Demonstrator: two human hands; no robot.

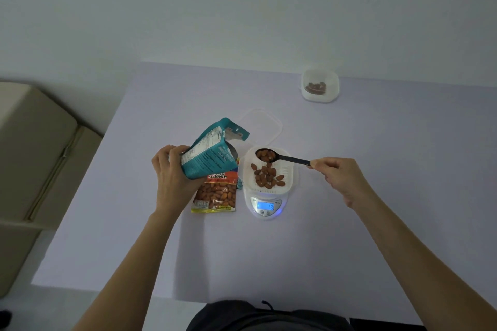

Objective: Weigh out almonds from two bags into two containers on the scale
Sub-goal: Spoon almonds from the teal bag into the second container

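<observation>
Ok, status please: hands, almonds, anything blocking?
Left hand grips teal bag. Right hand holds loaded spoon over container on scale, display 19. Nothing between spoon and container.

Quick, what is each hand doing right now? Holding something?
Left hand: grips the teal bag, tilted above the table.
Right hand: pinches the black spoon, loaded with almonds, over the container on the scale.
</observation>
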